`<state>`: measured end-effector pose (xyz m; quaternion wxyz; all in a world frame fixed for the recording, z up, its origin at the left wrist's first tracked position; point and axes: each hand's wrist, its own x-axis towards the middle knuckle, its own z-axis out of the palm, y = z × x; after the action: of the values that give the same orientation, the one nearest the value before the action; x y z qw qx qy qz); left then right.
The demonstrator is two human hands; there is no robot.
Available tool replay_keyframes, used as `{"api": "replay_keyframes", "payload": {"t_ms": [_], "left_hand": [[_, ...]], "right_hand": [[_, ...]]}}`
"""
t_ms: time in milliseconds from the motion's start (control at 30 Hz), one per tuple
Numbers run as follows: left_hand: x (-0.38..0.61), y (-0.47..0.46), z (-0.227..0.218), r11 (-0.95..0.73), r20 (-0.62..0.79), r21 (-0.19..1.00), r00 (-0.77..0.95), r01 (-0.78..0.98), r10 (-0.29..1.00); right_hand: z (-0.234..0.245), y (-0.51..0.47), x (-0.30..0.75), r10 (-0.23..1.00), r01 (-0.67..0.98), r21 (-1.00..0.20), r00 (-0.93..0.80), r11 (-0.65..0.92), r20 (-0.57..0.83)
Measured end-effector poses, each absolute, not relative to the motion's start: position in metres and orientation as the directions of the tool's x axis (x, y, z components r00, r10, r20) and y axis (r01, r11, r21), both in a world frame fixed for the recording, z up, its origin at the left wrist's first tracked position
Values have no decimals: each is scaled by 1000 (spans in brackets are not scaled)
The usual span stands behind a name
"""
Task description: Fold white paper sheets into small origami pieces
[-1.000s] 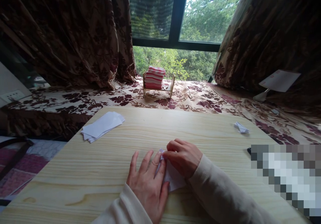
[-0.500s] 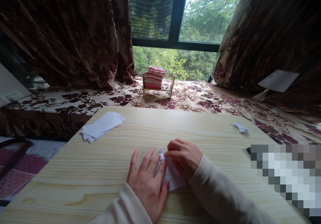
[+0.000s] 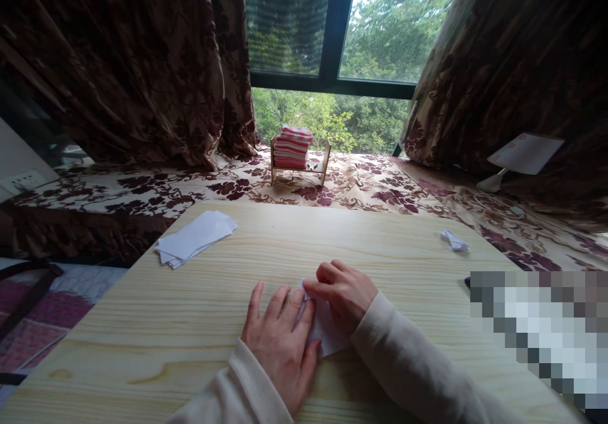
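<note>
A partly folded sheet of white paper (image 3: 329,334) lies on the wooden table between my two hands. My left hand (image 3: 281,338) rests flat with its fingers spread, and its index finger and thumb press down the paper's left side. At the paper's top, the curled fingers of my right hand (image 3: 349,289) bear on a small fold, the index finger stretched along it. Both hands cover much of the sheet, so most of its creases are hidden.
Several white paper slips (image 3: 197,237) are stacked at the table's far left. A small folded paper piece (image 3: 455,240) lies at the far right. Beyond the table (image 3: 142,322), a little wooden rack (image 3: 324,167) holds striped cloths (image 3: 293,147). A white lamp (image 3: 525,153) stands to the right.
My right hand has shifted slightly left, its index finger now extended over the top fold where it was bent before. My left hand keeps its place on the paper.
</note>
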<state>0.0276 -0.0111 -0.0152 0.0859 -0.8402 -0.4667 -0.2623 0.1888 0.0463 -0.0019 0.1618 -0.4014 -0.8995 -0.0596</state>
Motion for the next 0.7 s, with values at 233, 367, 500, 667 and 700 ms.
{"api": "replay_keyframes", "payload": {"t_ms": [233, 367, 500, 667, 700], "left_hand": [[28, -11, -13, -554, 495, 99, 441, 827, 748], [28, -10, -14, -556, 510, 102, 437, 825, 741], [27, -8, -15, -568, 532, 100, 438, 817, 724], [26, -7, -14, -585, 546, 105, 445, 805, 710], [26, -7, -14, -585, 545, 104, 446, 804, 710]], "right_hand": [[-9, 40, 197, 688, 730, -36, -624, 682, 370], [-16, 39, 203, 691, 741, -48, -599, 670, 406], [-15, 39, 202, 683, 734, -26, -617, 679, 392], [-9, 37, 199, 687, 751, 37, -622, 659, 376], [-8, 36, 198, 695, 756, 37, -618, 653, 368]]}}
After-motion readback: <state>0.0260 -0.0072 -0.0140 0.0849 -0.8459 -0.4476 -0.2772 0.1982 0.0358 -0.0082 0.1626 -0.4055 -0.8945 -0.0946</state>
